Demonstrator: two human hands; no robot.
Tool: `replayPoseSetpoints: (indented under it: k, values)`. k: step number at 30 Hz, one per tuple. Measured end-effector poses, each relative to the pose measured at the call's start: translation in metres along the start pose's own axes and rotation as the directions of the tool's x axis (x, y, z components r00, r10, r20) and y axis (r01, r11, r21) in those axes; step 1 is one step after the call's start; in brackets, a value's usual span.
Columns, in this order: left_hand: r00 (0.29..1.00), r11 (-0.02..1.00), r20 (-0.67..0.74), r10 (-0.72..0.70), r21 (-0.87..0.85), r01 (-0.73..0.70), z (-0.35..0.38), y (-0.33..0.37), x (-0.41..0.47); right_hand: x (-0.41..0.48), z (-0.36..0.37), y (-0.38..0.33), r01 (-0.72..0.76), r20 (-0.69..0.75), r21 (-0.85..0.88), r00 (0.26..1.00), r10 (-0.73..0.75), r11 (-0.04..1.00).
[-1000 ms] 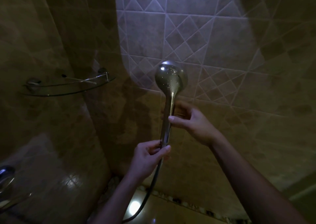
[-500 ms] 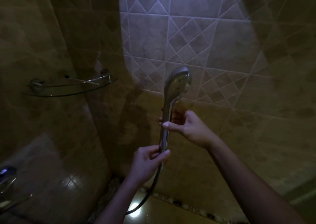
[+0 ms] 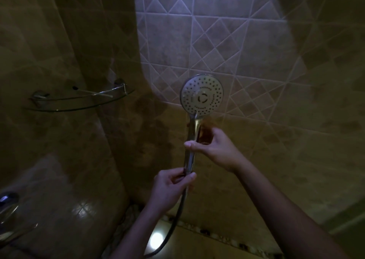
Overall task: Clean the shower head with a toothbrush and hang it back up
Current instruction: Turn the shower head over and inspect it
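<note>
A chrome hand shower head (image 3: 201,94) stands upright in front of the tiled wall, its round nozzle face turned toward me. My right hand (image 3: 214,146) grips the upper part of the handle, thumb across the front. My left hand (image 3: 171,187) pinches the bottom of the handle where the metal hose (image 3: 173,223) joins it. The hose hangs down and curves left toward the floor. No toothbrush is in view.
A glass corner shelf (image 3: 79,100) with a metal rail is fixed at the left. A chrome tap (image 3: 7,201) shows at the lower left edge. Tiled walls close in on the left and ahead. The room is dim, with a bright patch on the wall above.
The shower head has rotated in my hands: first its chrome back showed, then its side, now its nozzle face points at me. Both hands stay on the handle.
</note>
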State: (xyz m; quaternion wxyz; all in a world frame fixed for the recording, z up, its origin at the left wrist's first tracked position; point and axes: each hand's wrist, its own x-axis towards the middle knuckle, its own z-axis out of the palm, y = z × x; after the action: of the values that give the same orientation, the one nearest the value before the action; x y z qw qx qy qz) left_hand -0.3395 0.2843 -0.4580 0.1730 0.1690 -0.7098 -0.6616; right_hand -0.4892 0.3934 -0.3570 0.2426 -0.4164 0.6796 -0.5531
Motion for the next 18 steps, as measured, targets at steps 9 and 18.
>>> replayPoseSetpoints:
  k: [9,18]
  values:
    - [1.0,1.0,0.001,0.016,0.014,-0.016,-0.0011,0.0026,-0.0016,-0.0027,-0.003,-0.0002,-0.004,0.059,0.054,0.998,0.001,0.999]
    - [1.0,0.999,0.007,0.022,0.024,-0.023,-0.0004,0.0086,-0.002,0.0,-0.0044,0.0005,0.017,0.154,0.148,0.987,-0.04,0.989]
